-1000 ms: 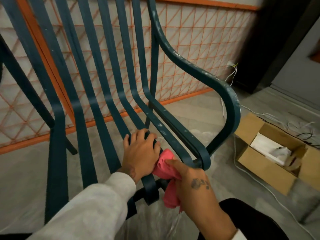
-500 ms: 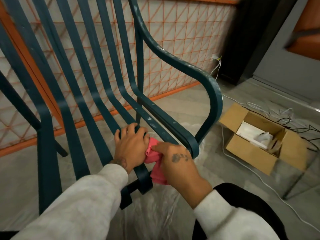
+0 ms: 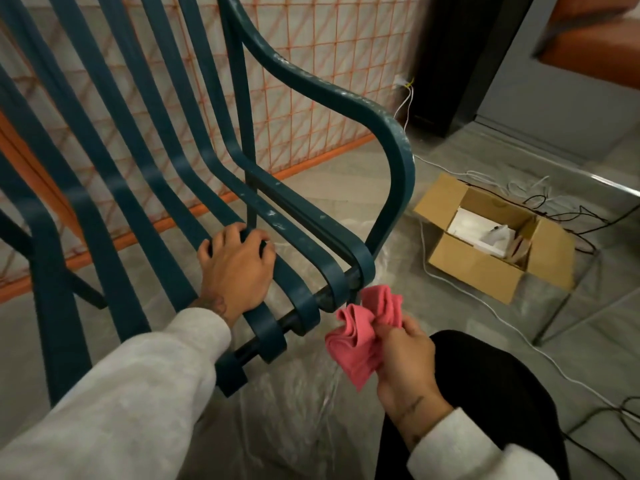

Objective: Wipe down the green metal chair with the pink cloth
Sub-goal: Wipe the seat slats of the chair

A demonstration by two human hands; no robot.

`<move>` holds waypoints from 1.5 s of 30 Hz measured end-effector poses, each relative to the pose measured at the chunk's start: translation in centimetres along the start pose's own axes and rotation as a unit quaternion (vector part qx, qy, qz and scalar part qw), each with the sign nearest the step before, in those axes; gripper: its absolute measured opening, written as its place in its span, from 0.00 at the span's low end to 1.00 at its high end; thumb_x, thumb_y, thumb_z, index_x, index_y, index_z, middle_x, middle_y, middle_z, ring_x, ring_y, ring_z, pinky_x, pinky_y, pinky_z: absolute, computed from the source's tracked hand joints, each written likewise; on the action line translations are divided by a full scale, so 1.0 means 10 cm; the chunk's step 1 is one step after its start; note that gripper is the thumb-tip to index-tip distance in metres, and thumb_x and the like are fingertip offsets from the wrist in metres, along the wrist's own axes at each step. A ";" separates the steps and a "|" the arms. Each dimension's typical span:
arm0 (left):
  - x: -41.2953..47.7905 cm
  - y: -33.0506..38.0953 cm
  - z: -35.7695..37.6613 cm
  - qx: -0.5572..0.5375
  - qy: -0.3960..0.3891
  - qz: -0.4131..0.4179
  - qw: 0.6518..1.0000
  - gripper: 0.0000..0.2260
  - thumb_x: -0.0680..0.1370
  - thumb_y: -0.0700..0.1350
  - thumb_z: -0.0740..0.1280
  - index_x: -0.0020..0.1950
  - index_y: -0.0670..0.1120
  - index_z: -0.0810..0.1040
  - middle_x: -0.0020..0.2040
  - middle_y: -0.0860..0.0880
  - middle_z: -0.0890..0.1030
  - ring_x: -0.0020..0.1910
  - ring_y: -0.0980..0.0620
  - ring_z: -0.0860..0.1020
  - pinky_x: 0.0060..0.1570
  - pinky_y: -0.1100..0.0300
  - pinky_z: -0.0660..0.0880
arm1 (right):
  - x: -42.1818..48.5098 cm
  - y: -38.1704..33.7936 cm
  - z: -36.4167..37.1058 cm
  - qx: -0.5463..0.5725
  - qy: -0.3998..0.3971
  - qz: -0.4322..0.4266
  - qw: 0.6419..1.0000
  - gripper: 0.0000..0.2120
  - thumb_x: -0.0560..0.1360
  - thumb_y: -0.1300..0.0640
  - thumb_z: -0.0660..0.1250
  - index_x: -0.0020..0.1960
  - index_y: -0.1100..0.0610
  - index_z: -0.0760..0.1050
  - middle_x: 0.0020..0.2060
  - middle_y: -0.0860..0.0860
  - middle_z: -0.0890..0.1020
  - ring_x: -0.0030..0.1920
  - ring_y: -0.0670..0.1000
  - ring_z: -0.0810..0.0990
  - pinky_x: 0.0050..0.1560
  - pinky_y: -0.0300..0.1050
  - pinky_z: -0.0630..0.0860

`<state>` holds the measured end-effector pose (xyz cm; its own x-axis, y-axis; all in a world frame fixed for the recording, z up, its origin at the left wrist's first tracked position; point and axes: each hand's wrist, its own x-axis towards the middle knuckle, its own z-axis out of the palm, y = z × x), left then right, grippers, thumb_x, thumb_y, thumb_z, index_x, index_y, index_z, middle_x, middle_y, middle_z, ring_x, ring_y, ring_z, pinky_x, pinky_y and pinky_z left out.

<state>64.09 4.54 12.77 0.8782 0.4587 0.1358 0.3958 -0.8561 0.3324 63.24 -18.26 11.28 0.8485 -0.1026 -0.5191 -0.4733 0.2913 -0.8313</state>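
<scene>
Since half a second ago, the pink cloth (image 3: pixel 363 336) has been drawn off the seat slats, to the right and toward the camera, and is now held clear of the green metal chair (image 3: pixel 298 211), just beside the rolled front edge at its right corner. It is bunched, with its long axis running from upper right to lower left and a loose corner hanging down. It is gripped by the right hand (image 3: pixel 405 362), whose fingers (image 3: pixel 388 332) are curled round the folds. The left hand (image 3: pixel 235 271) has been kept on the seat, its fingers (image 3: pixel 239 233) curled over two slats.

The chair's slats run from the backrest at upper left down to the front edge at lower centre, and the armrest is curved down on the right. Clear plastic sheeting (image 3: pixel 294 410) is spread on the floor under the chair. An open cardboard box (image 3: pixel 485 271) is seen to the right among white and black cables (image 3: pixel 485 306). Orange mesh (image 3: pixel 311 64) is seen behind the chair.
</scene>
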 end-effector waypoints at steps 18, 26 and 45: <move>-0.02 0.03 -0.01 0.002 0.003 0.000 1.000 0.16 0.84 0.55 0.52 0.67 0.56 0.73 0.73 0.47 0.67 0.74 0.44 0.62 0.75 0.40 0.53 | 0.06 0.17 0.26 -0.215 -0.090 -0.302 0.925 0.19 0.75 0.69 0.68 0.57 0.49 0.81 0.58 0.40 0.75 0.57 0.34 0.74 0.64 0.36 0.73; -0.01 0.02 0.00 0.013 -0.002 -0.004 1.000 0.16 0.84 0.55 0.52 0.68 0.56 0.72 0.73 0.47 0.66 0.74 0.44 0.61 0.75 0.40 0.53 | 0.13 -0.32 0.57 -0.591 -0.119 -0.456 0.655 0.20 0.76 0.63 0.67 0.64 0.46 0.79 0.67 0.50 0.75 0.64 0.58 0.70 0.60 0.50 0.72; 0.00 0.01 0.02 0.000 -0.007 -0.006 1.000 0.16 0.84 0.54 0.51 0.69 0.56 0.71 0.75 0.48 0.64 0.75 0.45 0.59 0.75 0.42 0.49 | -0.16 0.15 0.26 -0.479 -0.197 -0.503 0.692 0.21 0.66 0.67 0.75 0.55 0.51 0.83 0.53 0.52 0.84 0.42 0.57 0.81 0.42 0.41 0.77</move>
<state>64.23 4.40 12.60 0.8774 0.4649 0.1183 0.4058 -0.8509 0.3336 61.81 -15.14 11.33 0.7716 0.5274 0.3556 0.6247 -0.5230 -0.5799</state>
